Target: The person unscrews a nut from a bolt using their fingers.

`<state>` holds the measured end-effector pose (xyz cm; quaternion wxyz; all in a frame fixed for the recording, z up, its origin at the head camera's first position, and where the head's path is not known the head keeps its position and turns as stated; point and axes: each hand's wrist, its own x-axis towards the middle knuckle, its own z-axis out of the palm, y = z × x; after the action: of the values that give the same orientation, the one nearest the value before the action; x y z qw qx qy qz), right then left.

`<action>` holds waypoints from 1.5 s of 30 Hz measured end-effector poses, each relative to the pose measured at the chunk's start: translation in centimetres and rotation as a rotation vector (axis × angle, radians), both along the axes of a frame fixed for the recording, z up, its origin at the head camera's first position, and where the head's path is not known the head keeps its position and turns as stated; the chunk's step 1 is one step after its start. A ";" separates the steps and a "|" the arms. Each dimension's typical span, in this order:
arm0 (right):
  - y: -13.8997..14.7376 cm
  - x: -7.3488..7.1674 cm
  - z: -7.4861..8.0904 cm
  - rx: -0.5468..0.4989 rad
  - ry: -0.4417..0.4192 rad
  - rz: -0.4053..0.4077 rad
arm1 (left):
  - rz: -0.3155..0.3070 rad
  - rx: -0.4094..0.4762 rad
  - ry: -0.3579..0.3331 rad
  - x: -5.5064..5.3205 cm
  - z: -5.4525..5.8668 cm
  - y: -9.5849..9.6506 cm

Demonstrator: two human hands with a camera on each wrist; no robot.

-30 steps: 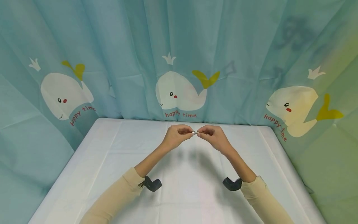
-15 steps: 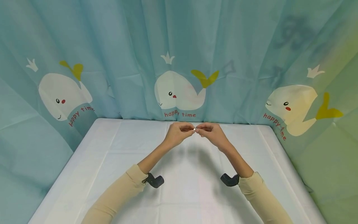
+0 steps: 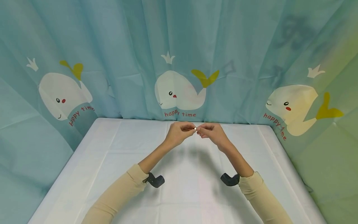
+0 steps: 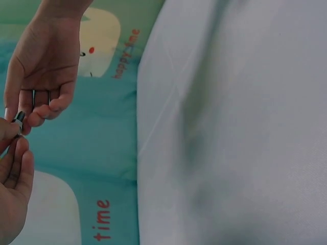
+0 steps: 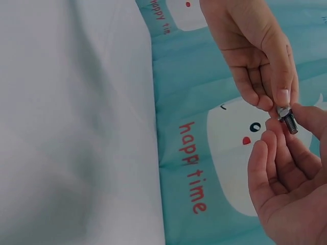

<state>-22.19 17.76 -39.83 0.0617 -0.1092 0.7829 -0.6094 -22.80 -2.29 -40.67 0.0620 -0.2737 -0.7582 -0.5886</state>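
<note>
A small metal bolt (image 5: 291,124) is held between the two hands, above the far part of the table. A hex-shaped metal piece like a nut (image 5: 283,111) sits at one end of its visible thread. My left hand (image 3: 176,134) pinches that end between thumb and fingers. From the other side my right hand (image 3: 214,134) has its thumb and fingertips around the bolt, close beside the hex piece. In the right wrist view the threaded end points toward the right palm. The fingers partly cover the bolt in the head view, where only a bright glint shows.
A white-covered table (image 3: 179,193) lies under both arms. Blue-green curtains (image 3: 126,62) printed with whales hang along its back and sides. A dark camera mount is worn on the left wrist (image 3: 156,180) and another on the right wrist (image 3: 230,179).
Both hands have risen slightly and come closer together, and the bolt's shank is now covered in the head view. The right fingers have shifted around the bolt over the last half second.
</note>
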 end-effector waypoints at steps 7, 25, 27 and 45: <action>0.1 0.1 0.0 -0.004 0.023 0.009 | -0.001 -0.014 0.007 -0.1 -0.1 0.0; 0.0 0.4 -0.5 -0.048 0.090 0.035 | -0.009 -0.026 0.014 2.7 3.3 -0.3; 0.0 0.4 -0.6 -0.047 0.096 0.041 | -0.011 -0.024 0.009 2.7 3.3 -0.3; 0.0 0.3 -0.5 0.021 -0.028 -0.004 | 0.000 -0.016 0.010 2.6 3.0 -0.4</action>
<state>-21.93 17.72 -40.35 0.0724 -0.0985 0.7884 -0.6028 -20.17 -2.69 -37.68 0.0634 -0.2772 -0.7626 -0.5810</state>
